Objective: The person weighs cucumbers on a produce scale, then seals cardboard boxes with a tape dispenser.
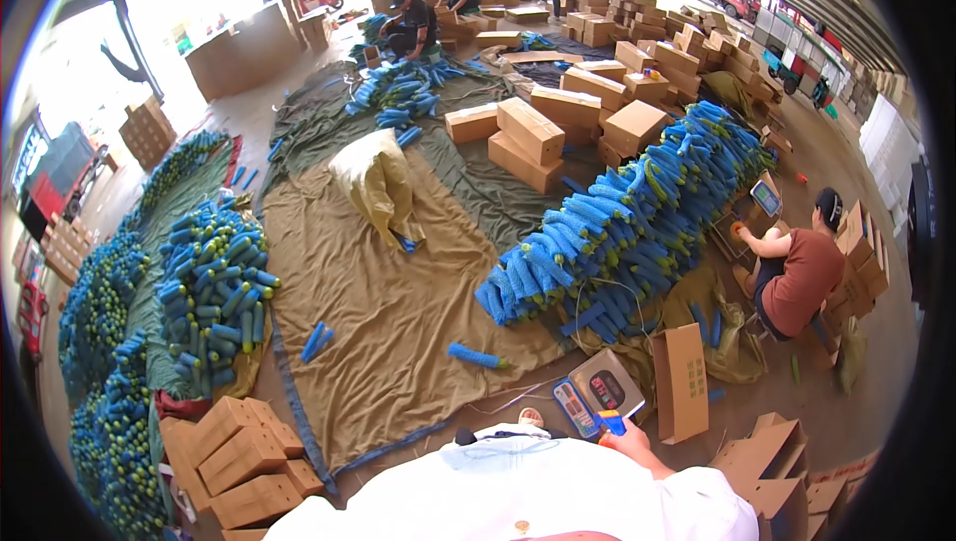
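My right hand [639, 441] is closed around a small blue-and-orange object [611, 423]; its kind is hard to make out. It is close to a digital scale [576, 410] with a metal platform, which sits on the ground in front of me. To the right of the scale stands a cardboard box [681, 384] with green print. Beyond them rises a long heap of green vegetables in blue foam nets [607, 232]. One netted vegetable [476, 355] lies alone on the brown tarp [398, 342]. My left hand is out of view.
On the right a person [802, 277] crouches beside another scale [766, 198]. More netted vegetables [214, 282] are heaped at left. Cartons stand at lower left [244, 461], lower right [767, 466] and beyond the long heap [528, 133]. Other people [413, 25] are farther back.
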A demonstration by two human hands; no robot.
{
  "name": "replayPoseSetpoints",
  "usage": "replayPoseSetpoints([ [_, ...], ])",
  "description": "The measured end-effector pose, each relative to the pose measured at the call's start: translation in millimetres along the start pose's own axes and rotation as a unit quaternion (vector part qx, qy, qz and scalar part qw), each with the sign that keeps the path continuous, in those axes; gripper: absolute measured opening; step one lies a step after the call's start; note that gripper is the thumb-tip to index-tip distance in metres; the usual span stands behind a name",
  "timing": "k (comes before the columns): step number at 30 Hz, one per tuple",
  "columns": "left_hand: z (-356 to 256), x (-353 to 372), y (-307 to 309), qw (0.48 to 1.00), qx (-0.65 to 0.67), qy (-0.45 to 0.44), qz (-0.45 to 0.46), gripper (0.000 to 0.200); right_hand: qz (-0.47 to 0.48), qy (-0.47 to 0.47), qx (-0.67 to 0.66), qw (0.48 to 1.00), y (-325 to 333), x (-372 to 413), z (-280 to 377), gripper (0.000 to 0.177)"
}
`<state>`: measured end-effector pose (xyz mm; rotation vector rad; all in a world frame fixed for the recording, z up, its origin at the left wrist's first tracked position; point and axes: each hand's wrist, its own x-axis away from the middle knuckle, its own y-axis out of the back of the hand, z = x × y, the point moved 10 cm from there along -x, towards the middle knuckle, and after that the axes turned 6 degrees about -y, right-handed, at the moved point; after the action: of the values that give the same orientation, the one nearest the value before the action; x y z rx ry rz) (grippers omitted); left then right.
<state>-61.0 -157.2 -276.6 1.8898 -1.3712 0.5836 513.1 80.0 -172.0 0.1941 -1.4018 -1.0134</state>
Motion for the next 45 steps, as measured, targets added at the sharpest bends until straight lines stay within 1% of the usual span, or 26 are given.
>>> replayPoseSetpoints([
  [1,11.6,1.6,-4.2,1.0,-0.016,0.006,-0.004,0.045,-0.04,0.022,-0.003,0.999,8.5,3.5,8.8,0.074],
  [2,21.5,3.5,-9.0,0.999,-0.032,0.013,-0.008,0.044,-0.039,0.023,0.0,0.999,6.6,1.2,12.0,0.074],
  [4,37.7,4.8,-16.3,0.997,-0.066,0.023,-0.017,0.041,-0.065,0.055,-0.025,0.996,8.0,-6.9,25.5,0.073],
  [5,44.7,5.8,-19.2,0.996,-0.081,0.029,-0.023,0.04,-0.048,0.065,-0.026,0.996,13.2,4.7,42.3,0.076],
  [7,58.1,6.7,-24.5,0.992,-0.11,0.04,-0.036,0.038,-0.049,0.073,-0.021,0.996,6.6,-8.6,47.8,0.078],
  [11,80.6,13.3,-34.2,0.982,-0.17,0.065,-0.054,0.037,-0.035,0.078,-0.004,0.996,4.2,-9.3,54.7,0.083],
  [12,45.6,33.7,-23.2,0.982,-0.168,0.067,-0.055,0.037,-0.03,0.078,-0.004,0.996,3.2,-9.8,53.9,0.083],
  [13,-33.9,62.5,-24.1,0.984,-0.149,0.073,-0.063,0.039,-0.029,0.08,-0.002,0.996,2.2,-10.8,51.5,0.083],
  [14,-70.1,101.9,-22.7,0.986,-0.13,0.08,-0.071,0.043,-0.028,0.066,-0.003,0.997,0.7,-12.7,44.9,0.083],
  [15,-67.0,95.6,-20.8,0.981,-0.143,0.1,-0.08,0.045,-0.027,0.053,-0.005,0.998,0.9,-12.6,40.7,0.083],
  [19,-58.6,82.4,-16.1,0.974,-0.171,0.099,-0.109,0.047,-0.017,0.047,-0.002,0.999,7.8,-1.0,33.0,0.082],
  [22,-58.1,80.1,-14.1,0.968,-0.207,0.058,-0.126,0.046,0.007,0.044,0.004,0.999,-0.7,-8.7,21.1,0.081],
  [23,-51.7,74.8,-14.9,0.968,-0.217,0.073,-0.104,0.043,0.01,0.036,0.002,0.999,0.6,-6.4,19.6,0.081],
  [26,-39.6,74.5,-12.8,0.962,-0.238,0.085,-0.107,0.039,0.007,0.035,-0.008,0.999,-3.1,-11.6,13.6,0.082],
  [27,-52.1,84.5,-12.0,0.961,-0.238,0.087,-0.107,0.039,0.0,0.042,-0.016,0.999,-4.8,-15.8,11.3,0.082],
  [29,-69.1,103.7,-15.0,0.976,-0.165,0.113,-0.082,0.039,0.004,0.043,-0.026,0.999,-11.2,-24.6,9.1,0.081],
  [33,-67.5,96.8,-9.5,0.977,-0.161,0.107,-0.087,0.04,-0.007,0.046,-0.034,0.998,-7.0,-21.5,18.0,0.081],
  [35,-72.6,97.5,-10.1,0.981,-0.122,0.117,-0.091,0.042,-0.009,0.049,-0.036,0.998,-5.2,-20.1,22.9,0.081],
  [39,-67.9,84.3,-14.9,0.983,-0.1,0.102,-0.112,0.043,-0.013,0.045,-0.019,0.999,-0.7,-23.3,27.2,0.082],
  [41,-70.5,82.2,-17.9,0.984,-0.094,0.107,-0.107,0.039,-0.012,0.043,-0.019,0.999,0.0,-25.4,28.0,0.082],
  [42,-58.8,75.0,-15.0,0.984,-0.093,0.106,-0.107,0.039,-0.012,0.039,-0.019,0.999,0.5,-26.5,27.9,0.082],
  [44,-46.5,50.4,-24.5,0.971,-0.237,0.022,-0.015,0.033,-0.008,0.036,-0.019,0.999,0.9,-29.8,26.7,0.083],
  [45,-62.8,60.1,-28.1,0.971,-0.239,0.02,-0.013,0.033,-0.006,0.032,-0.02,0.999,1.3,-31.7,25.1,0.083],
])
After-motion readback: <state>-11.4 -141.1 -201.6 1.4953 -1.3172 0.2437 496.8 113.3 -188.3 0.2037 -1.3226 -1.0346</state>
